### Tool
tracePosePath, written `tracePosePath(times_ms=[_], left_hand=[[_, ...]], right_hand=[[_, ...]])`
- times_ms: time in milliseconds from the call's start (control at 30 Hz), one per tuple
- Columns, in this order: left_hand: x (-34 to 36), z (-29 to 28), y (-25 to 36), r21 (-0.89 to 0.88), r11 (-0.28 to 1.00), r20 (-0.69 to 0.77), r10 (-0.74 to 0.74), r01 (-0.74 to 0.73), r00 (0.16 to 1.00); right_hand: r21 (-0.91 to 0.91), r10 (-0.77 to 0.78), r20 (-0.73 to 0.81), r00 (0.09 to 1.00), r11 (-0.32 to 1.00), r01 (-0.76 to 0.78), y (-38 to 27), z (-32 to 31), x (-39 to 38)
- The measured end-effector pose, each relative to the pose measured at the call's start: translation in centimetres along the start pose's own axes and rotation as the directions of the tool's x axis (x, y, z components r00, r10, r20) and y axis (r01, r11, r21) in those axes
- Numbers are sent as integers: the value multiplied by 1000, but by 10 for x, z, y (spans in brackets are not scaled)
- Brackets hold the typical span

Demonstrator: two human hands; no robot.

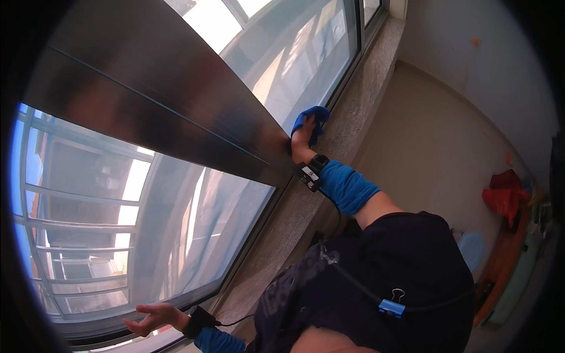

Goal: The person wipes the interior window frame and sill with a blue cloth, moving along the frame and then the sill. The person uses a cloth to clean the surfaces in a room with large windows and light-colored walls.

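My right hand [302, 138] presses a blue cloth [318, 116] against the lower edge of the far window pane [294, 62], next to the dark upright frame. The cloth is bunched under and around my fingers. Down at the lower left, my left hand [154, 318] is held out with its fingers apart and nothing in it. It is in front of the near window pane [200, 229], close to that pane's dark border. Whether it touches the glass I cannot tell. Both wrists wear black bands, and blue sleeves cover parts of the forearms.
A wide dark window frame [159, 106] stands between the two panes. Along the windows runs a speckled stone sill [359, 94]. Beyond it are the pale floor [406, 141], a red cloth-like thing [505, 194] and a curved wooden edge [503, 282] at the right. A cable with a blue binder clip [392, 308] crosses my dark clothing.
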State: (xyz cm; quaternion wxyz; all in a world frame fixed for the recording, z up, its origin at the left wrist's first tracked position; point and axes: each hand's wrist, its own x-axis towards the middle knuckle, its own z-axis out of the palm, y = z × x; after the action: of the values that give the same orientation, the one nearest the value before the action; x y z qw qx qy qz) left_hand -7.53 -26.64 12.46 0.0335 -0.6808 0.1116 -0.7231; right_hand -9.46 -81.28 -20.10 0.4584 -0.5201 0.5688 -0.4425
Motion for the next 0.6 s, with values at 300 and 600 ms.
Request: tracePosePath(times_ms=[300, 600], left_hand=[[30, 7, 292, -503, 814, 59, 367, -290, 928], [27, 14, 336, -317, 903, 124, 342, -290, 931]], right_hand=[[-94, -107, -85, 991, 991, 99, -12, -17, 117], [-98, -208, -140, 968, 976, 195, 32, -4, 341]])
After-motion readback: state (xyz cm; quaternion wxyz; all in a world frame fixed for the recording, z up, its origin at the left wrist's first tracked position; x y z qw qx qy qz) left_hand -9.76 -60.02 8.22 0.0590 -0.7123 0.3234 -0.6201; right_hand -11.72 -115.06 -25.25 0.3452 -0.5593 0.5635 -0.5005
